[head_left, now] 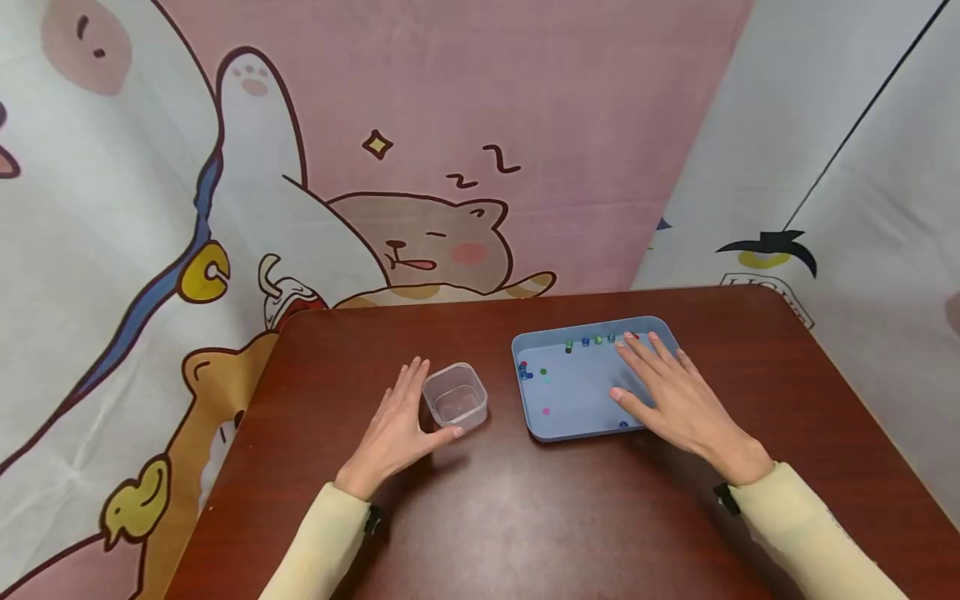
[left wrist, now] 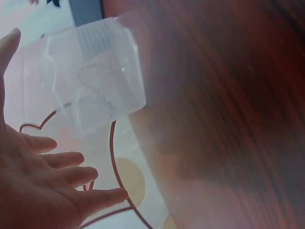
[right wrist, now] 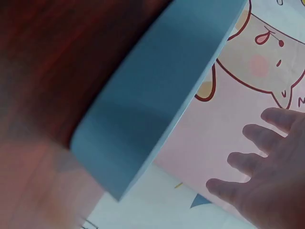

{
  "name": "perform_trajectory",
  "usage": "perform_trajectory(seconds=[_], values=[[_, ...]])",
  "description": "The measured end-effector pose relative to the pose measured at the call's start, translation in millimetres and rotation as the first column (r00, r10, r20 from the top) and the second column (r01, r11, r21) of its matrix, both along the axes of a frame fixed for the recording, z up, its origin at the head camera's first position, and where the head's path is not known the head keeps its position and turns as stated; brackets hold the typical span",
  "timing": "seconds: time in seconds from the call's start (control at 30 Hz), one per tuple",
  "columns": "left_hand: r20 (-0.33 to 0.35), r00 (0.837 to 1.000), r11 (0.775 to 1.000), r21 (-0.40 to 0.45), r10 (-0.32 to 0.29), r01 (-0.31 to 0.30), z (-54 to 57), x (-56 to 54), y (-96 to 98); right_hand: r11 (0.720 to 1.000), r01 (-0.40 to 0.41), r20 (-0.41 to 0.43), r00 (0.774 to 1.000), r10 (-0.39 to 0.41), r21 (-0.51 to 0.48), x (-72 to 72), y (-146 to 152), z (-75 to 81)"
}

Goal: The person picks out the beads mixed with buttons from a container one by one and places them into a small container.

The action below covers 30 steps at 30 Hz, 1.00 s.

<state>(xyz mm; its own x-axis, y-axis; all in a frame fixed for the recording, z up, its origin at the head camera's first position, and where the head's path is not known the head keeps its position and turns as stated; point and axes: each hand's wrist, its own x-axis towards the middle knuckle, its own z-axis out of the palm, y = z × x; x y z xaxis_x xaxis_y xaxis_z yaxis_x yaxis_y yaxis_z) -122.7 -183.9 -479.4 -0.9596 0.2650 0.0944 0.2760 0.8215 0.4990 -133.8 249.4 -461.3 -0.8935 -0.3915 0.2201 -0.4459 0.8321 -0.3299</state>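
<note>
Two bare hands of yours reach over the reddish-brown table, and neither holds anything. Your left hand is on the left side of the clear container, its fingers straight and lying close to one another, its thumb stretched out apart from them toward the container's near edge. From your left wrist, the fingers look slightly bent and fanned, with a gap between them and the container; you can't tell from above whether the thumb tip touches it. The container stands upright, just to the left of the blue tray.

Your right hand is above the right part of the tray, fingers extended and slightly spread, thumb well out to the side, pinching nothing. It hides part of the tray from you.

Inside the tray you have small beads: a green bead and several others along the far wall, a little blue and red cluster by the left wall, a pink bead toward the near left, and a blue bead by the near wall.

Your pale yellow sleeves reach the wrists, and a cartoon backdrop with a sleeping cat hangs behind the table.
</note>
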Motion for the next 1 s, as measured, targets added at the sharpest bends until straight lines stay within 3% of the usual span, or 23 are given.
perform_trajectory(seconds=[0.27,0.43,0.7,1.0], values=[[0.03,0.999,0.999,0.037,-0.013,0.012,-0.9,-8.3,7.7,0.997,-0.078,0.003,0.997,0.078,-0.021,-16.8,-9,6.7],[0.023,1.0,0.999,0.038,-0.019,0.018,-0.8,-12.4,10.2,0.994,-0.099,0.054,0.993,0.101,-0.041,-28.4,-16,12.3],[0.056,0.998,0.998,0.055,0.001,-0.004,-4.4,-15.2,10.4,0.988,-0.15,0.061,0.987,0.152,-0.023,-43.7,-33,12.1],[0.075,0.997,0.995,0.094,0.024,-0.031,-4.9,-15.9,12.4,0.976,-0.198,0.2,0.957,0.212,-0.09,-59.1,-51,12.5]])
